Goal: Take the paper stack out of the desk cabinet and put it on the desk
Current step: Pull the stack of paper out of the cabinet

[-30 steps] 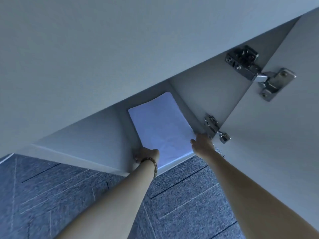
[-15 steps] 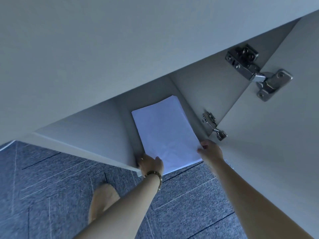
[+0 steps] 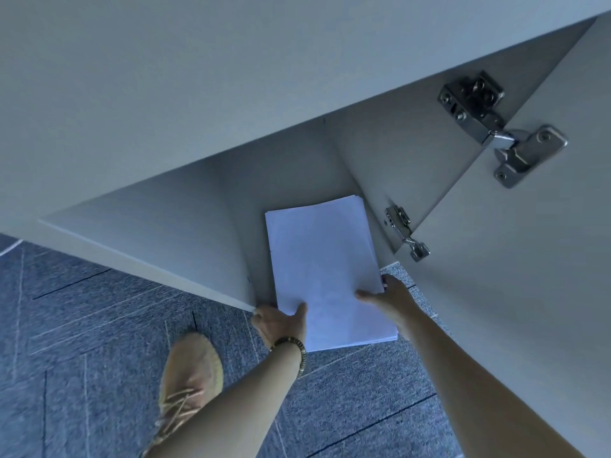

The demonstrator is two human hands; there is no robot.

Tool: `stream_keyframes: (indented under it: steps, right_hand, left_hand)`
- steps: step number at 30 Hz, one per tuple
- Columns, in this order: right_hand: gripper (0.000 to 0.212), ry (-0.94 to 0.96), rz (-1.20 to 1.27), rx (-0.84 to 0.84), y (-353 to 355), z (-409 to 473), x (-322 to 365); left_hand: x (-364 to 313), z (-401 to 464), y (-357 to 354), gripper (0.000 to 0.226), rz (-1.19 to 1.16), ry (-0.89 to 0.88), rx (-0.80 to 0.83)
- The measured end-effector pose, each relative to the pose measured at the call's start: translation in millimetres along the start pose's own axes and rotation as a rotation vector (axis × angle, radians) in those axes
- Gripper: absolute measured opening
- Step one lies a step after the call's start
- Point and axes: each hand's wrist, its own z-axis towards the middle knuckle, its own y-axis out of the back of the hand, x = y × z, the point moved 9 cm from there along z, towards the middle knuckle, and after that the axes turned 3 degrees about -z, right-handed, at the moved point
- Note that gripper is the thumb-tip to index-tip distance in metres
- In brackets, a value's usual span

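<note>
A white paper stack (image 3: 325,266) lies half out of the open desk cabinet (image 3: 185,223), its near end hanging over the carpet. My left hand (image 3: 279,322) grips the stack's near left corner, thumb on top; a beaded bracelet is on that wrist. My right hand (image 3: 390,299) holds the stack's right edge, thumb on top of the sheets. The desk's top (image 3: 198,77) fills the upper part of the view from above.
The cabinet door (image 3: 515,292) stands open on the right, with two metal hinges (image 3: 499,130) on its inner side. Blue-grey carpet (image 3: 82,342) covers the floor. My tan shoe (image 3: 190,381) stands on the carpet below the left arm.
Both hands have pulled the paper stack toward me, out of the cabinet; its near end now overhangs the cabinet's front edge. My shoe has come into view.
</note>
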Motion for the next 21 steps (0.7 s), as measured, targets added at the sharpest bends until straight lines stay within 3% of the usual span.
stream_keyframes:
  steps: [2,5,8,10,14,16,21]
  right_hand:
    - [0.055,-0.031,0.013,0.065,-3.0,-2.1,-1.1]
    - [0.064,-0.085,-0.029,0.213,-10.5,-14.1,-5.7]
    - [0.063,-0.087,-0.004,0.189,-4.6,-30.0,-6.2]
    - [0.058,-0.078,0.017,0.151,-0.7,-46.2,-4.9]
    - [0.056,-0.048,0.102,0.105,8.5,-93.0,2.4]
    - [0.057,-0.047,0.191,0.086,18.1,-125.1,5.1]
    - [0.055,-0.001,0.299,0.035,49.1,-221.5,18.8]
  left_hand:
    - [-0.4,3.2,1.2,0.058,-0.004,0.025,0.036]
    - [2.7,4.1,-1.8,0.03,-0.03,0.055,0.215]
    - [16.9,-9.7,-14.1,0.028,-0.176,0.182,0.494]
    - [16.0,-23.6,-16.7,0.032,-0.155,0.148,0.609]
    - [1.4,-51.6,6.5,0.036,-0.122,-0.054,0.573]
    - [-12.3,-78.8,25.0,0.018,-0.131,-0.13,0.574]
    - [-41.3,-154.4,77.6,0.021,-0.129,-0.182,0.652]
